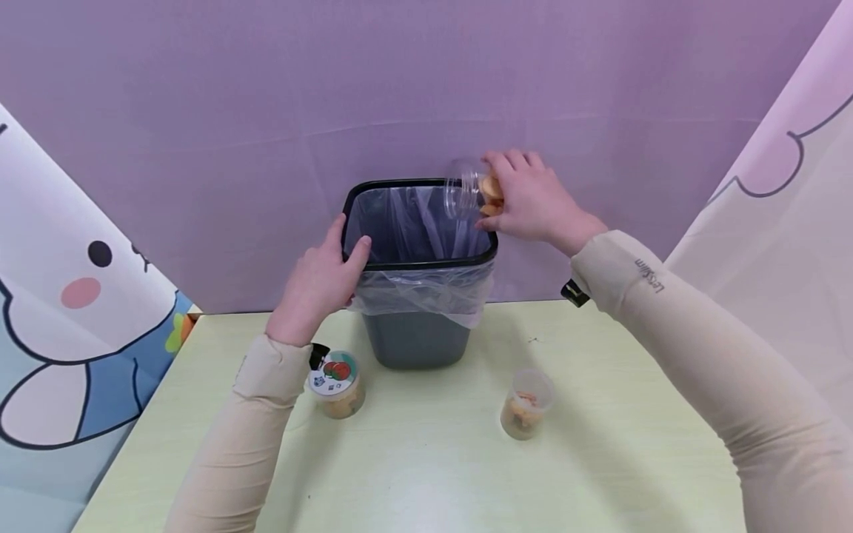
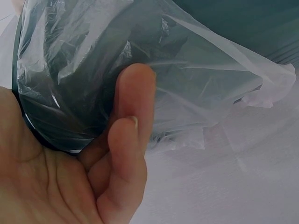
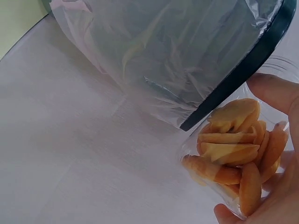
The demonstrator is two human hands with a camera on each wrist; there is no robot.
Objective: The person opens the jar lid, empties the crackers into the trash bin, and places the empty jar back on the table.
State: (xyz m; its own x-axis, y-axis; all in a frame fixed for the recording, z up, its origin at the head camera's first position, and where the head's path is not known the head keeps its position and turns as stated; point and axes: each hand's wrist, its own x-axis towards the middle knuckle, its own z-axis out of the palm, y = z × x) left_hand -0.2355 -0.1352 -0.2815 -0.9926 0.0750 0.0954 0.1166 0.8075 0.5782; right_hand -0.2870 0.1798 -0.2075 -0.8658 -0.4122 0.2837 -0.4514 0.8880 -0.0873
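A: Presumably light, smooth, slippery: clear cylindrical plastic jar (image 1: pixel 461 194) of tan curved snack pieces (image 3: pixel 229 153), tipped sideways at the rim of the grey, black-edged plastic bin (image 1: pixel 418 337). Hold mid-body.

B: Fingers?

A: Right hand (image 1: pixel 535 198) curled round jar; left hand (image 1: pixel 323 274) grips bin's rim.

B: Unclear — jar base partly behind fingers; mouth capped? Cannot tell.

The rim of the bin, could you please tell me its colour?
It is black; the rim shows best in the head view.
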